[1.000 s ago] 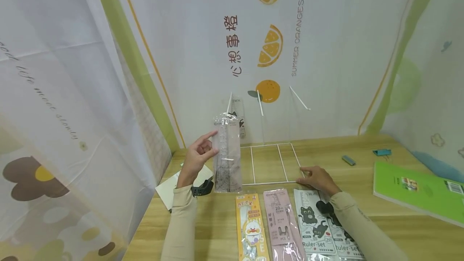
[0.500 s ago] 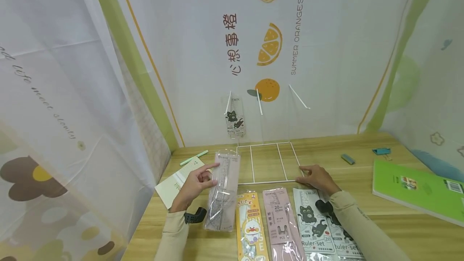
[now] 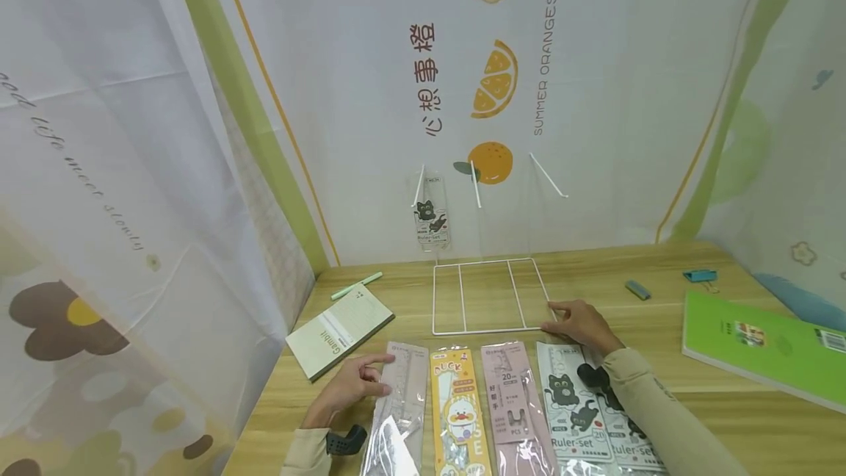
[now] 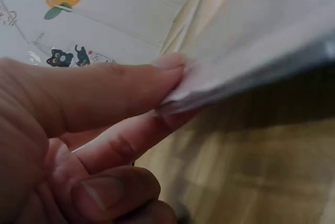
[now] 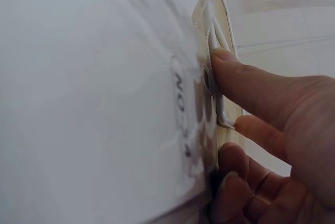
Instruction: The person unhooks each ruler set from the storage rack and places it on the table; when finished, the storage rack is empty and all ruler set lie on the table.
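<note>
My left hand (image 3: pixel 353 388) pinches the left edge of a pale pink ruler-set packet (image 3: pixel 401 402), low over the table's near left. In the left wrist view thumb and index finger grip the edge of that packet (image 4: pixel 251 62), which tilts above the wood. At the right front corner of a white wire display rack (image 3: pixel 489 331), my right hand (image 3: pixel 581 325) holds the frame. The right wrist view shows the thumb on the white wire (image 5: pixel 219 98), with other fingers below. From the rack's left hook hangs a black-cat ruler-set packet (image 3: pixel 432 219).
Beside the held packet lie a yellow duck packet (image 3: pixel 460 410), a pink packet (image 3: pixel 515 410) and black-cat ruler packets (image 3: pixel 575 410). A notepad (image 3: pixel 340 329) and green pen (image 3: pixel 357 285) lie left. A green book (image 3: pixel 767 344), binder clip (image 3: pixel 699 275) and grey-blue piece (image 3: pixel 637 290) are right.
My left hand has brought the pale pink packet down and toward me, from in front of the left hook to the left end of the row. The right hand keeps its place.
</note>
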### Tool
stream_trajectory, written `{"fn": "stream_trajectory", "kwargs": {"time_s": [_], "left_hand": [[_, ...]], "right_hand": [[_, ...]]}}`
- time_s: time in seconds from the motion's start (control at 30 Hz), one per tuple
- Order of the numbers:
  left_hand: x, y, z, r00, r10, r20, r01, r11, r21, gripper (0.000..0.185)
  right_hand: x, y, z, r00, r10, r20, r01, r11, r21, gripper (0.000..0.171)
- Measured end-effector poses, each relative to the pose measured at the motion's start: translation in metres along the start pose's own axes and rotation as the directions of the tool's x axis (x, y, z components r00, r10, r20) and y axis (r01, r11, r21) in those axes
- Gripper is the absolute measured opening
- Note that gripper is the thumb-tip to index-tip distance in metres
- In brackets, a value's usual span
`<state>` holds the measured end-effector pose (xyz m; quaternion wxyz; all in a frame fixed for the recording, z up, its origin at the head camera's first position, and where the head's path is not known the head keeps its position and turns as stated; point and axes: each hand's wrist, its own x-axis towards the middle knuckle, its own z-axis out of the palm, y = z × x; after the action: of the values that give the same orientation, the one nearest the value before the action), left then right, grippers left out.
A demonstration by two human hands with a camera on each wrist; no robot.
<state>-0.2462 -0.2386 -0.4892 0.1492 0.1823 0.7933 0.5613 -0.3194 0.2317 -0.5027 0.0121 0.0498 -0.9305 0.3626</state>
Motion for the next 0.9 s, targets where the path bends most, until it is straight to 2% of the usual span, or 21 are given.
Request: {"fn": "stream_trajectory", "kwargs": {"time_s": [0.33, 0.6, 0.9], "left_hand": [[-0.006, 0.007, 0.006, 0.996, -0.079, -0.039, 0.083, 0.991, 0.107, 0.058], [-0.008, 0.011, 0.008, 0.996, -0.078, -0.039, 0.083, 0.988, 0.133, 0.056], [-0.007, 0.011, 0.007, 0.989, -0.127, -0.076, 0.139, 0.973, 0.182, 0.056]], "right_hand": [[0.0, 0.003, 0.001, 1.0, -0.006, -0.004, 0.006, 1.0, 0.004, 0.069], [0.001, 0.004, 0.001, 1.0, -0.012, -0.01, 0.012, 1.0, 0.008, 0.069], [0.001, 0.005, 0.001, 1.0, -0.02, -0.008, 0.02, 1.0, 0.018, 0.068]]}}
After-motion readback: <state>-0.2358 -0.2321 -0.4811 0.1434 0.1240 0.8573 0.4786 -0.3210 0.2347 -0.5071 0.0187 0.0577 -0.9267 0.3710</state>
